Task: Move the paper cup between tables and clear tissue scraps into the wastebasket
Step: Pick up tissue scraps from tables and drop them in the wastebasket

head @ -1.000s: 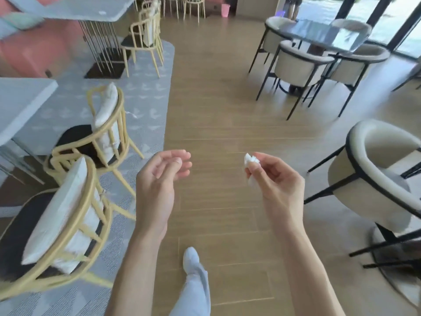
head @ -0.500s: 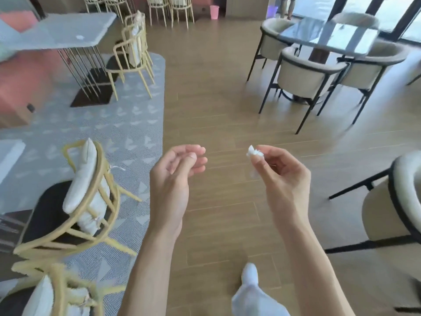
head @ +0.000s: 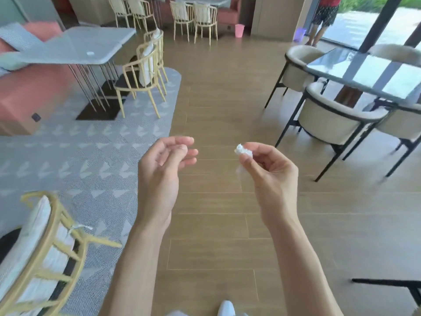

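Observation:
My right hand [head: 271, 169] pinches a small crumpled white tissue scrap [head: 243, 151] between thumb and fingertips, held up over the wooden floor. My left hand [head: 163, 169] is raised beside it, fingers loosely curled, holding nothing. Far ahead a pink wastebasket [head: 239, 30] stands on the floor near a wall, with a purple one [head: 299, 34] further right. A small white thing, too far off to identify, lies on the grey table [head: 75, 46] at the left. No paper cup can be made out.
Yellow chairs [head: 139, 76] stand on a grey patterned rug [head: 91, 142] at the left. A glass table [head: 369, 71] with cream armchairs [head: 335, 119] is at the right. A wooden-floor aisle runs between them. A person's legs [head: 319, 21] show by the far doorway.
The view has travelled forward along the aisle and tilted up, so the far chairs and wastebaskets now show. Both hands keep their pose, the right still pinching the scrap.

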A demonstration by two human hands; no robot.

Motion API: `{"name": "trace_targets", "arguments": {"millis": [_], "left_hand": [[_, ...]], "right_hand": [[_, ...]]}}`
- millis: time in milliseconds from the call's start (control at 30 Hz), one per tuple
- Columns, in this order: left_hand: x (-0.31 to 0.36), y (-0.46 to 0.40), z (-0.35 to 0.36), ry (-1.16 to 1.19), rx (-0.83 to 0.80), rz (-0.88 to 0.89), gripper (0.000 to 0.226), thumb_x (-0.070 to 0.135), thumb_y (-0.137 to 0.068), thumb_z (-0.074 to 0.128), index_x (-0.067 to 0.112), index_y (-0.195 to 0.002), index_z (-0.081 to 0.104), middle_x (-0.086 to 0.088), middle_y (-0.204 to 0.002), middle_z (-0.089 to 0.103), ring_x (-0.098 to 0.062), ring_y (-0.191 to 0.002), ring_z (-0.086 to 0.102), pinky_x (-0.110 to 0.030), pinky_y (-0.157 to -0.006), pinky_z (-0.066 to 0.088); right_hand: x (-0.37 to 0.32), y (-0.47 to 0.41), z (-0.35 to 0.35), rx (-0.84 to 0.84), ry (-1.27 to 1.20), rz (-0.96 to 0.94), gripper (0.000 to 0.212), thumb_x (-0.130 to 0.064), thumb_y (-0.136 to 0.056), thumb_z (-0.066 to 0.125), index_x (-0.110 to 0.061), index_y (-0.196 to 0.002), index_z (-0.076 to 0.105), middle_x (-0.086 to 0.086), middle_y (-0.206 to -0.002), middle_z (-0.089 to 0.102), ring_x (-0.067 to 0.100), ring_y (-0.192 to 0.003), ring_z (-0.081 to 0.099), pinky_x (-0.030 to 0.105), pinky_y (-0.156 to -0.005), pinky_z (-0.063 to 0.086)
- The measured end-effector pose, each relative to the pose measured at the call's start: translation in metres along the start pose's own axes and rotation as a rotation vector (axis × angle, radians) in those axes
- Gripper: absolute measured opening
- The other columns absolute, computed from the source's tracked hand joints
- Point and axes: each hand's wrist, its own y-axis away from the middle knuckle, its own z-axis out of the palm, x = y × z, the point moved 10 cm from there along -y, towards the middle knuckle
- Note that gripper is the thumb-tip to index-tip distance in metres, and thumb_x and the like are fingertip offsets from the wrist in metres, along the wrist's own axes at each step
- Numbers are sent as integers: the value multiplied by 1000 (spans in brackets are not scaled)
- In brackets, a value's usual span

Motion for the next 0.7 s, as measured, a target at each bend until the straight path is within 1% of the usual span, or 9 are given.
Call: {"name": "trace_targets", "arguments": {"millis": [67,100,200,300,367,433,533,600,700], "left_hand": [[-8,-34,14,-16,20,-10,14,12,-91,57,10,-94,71,-10,-106,75,-28,-96,75,-40,-89,60],[-13,-51,20,-21,27,-13,13,7,-95,57,8,-95,70,-10,-107,74,-28,-96,75,-41,-90,60],[-40,-107,30,-26,64,-34,21,-4,-101,52,6,-96,69,-14,-110,74,-27,-96,75,-44,-92,60],[-72,-168,41,-35,82,-69,21,-5,-101,52,6,-96,69,-13,-110,74,-27,-96,75,-41,-90,60],[-95,-213,50,-29,80,-87,20,-5,-101,52,4,-97,69,-14,-111,74,-27,-96,75,-40,-90,61],[-116,-262,62,-21,67,-97,20,-5,-101,52,4,-98,69,-15,-112,73,-27,-96,75,-39,-90,61],[-136,-350,88,-3,25,-110,18,-3,-101,52,3,-100,69,-15,-113,73,-28,-97,74,-41,-92,61],[-137,-409,109,19,-21,-106,11,3,-98,58,5,-100,69,-13,-112,73,-28,-98,74,-41,-92,61],[-128,-491,138,46,-68,-57,18,16,-89,58,7,-99,70,-12,-111,73,-30,-99,74,-39,-90,60]], "right_hand": [[5,-42,8,-28,20,12,8,-16,-92,79,-14,-99,78,-4,-86,78,11,-67,69,15,-69,50],[10,-60,10,-39,34,15,7,-17,-92,79,-16,-99,78,-3,-86,78,11,-68,69,15,-69,51],[35,-118,18,-51,83,40,5,-20,-92,80,-22,-97,79,-1,-82,78,10,-69,69,15,-69,51],[62,-179,27,-23,90,55,7,-24,-90,81,-30,-93,80,-1,-77,77,9,-70,68,15,-69,51],[77,-224,34,17,102,36,10,-26,-90,80,-36,-93,80,-1,-71,75,7,-70,68,13,-69,50],[91,-271,43,52,115,19,9,-24,-91,79,-33,-92,79,-2,-69,74,6,-69,67,12,-69,50],[104,-353,64,114,117,12,8,-20,-92,78,-28,-92,79,-2,-66,71,8,-63,63,15,-67,51],[106,-404,79,146,110,4,6,-22,-91,79,-27,-90,79,-2,-65,70,10,-62,60,16,-65,51],[103,-474,106,163,64,-30,3,-22,-90,82,-24,-91,81,-2,-69,71,10,-62,62,15,-67,51]]}}
